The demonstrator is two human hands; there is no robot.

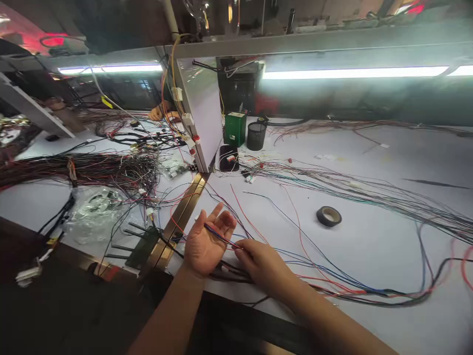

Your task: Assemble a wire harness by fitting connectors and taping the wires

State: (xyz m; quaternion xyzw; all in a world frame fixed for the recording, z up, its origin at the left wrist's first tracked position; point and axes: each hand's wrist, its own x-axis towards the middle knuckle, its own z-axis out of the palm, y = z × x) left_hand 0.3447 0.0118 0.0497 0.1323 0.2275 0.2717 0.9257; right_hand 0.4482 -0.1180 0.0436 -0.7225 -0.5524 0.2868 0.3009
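My left hand [209, 241] is turned palm up, its thumb and fingers apart and slightly curled. Across its palm lies the end of a thin bundle of red, blue and dark wires [218, 233], not gripped by those fingers. My right hand [264, 264] pinches this bundle between thumb and fingertips, just right of the left palm. Under and beside both hands, a wire harness [391, 295] with black, red and blue strands runs along the front of the white table [354, 246]. Loose blue and red wire ends fan out behind the right hand.
A roll of black tape [328, 216] lies to the right. Behind are a green box [235, 129], a black mesh cup [256, 136] and long loose wires [332, 180]. An upright panel [201, 108] divides off tangled wires [111, 172] at left, where another person's hand [157, 113] shows.
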